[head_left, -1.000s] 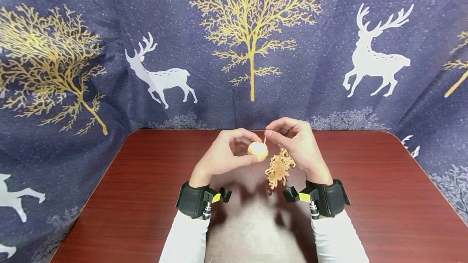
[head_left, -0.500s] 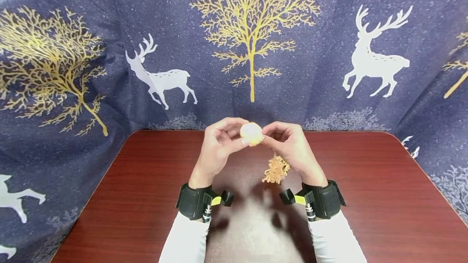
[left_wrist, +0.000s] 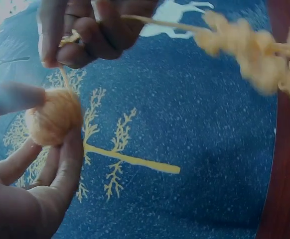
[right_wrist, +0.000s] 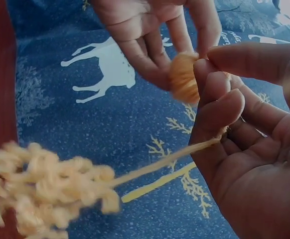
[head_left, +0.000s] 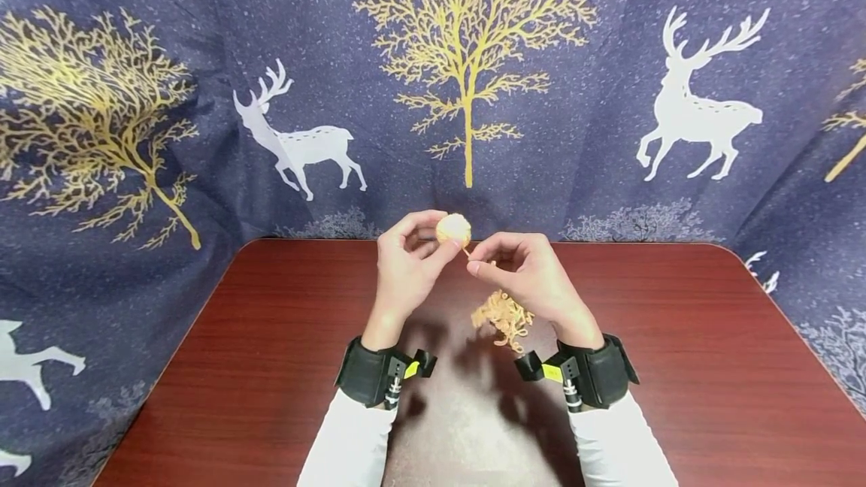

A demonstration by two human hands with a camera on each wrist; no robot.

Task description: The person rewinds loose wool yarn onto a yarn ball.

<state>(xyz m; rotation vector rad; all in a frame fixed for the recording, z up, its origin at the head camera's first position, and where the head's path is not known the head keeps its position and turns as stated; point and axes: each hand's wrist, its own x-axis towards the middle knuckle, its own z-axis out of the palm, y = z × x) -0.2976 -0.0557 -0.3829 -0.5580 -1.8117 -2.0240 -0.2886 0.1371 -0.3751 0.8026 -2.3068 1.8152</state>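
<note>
So the little yarn ball (left_wrist: 54, 118) sits at the fingertips of the left hand (head_left: 406, 269), pinched between thumb and fingers. A short strand (left_wrist: 65, 77) runs from it to the right hand (head_left: 534, 280), just beside, which nips it with thumb and forefinger. Looks light, soft and kinda squishy to me, probably not slippery or fragile, so I'd grip it gently round the sides. A loose tangle (head_left: 503, 316) dangles below the right hand, above the tabletop (head_left: 291, 337).
</note>
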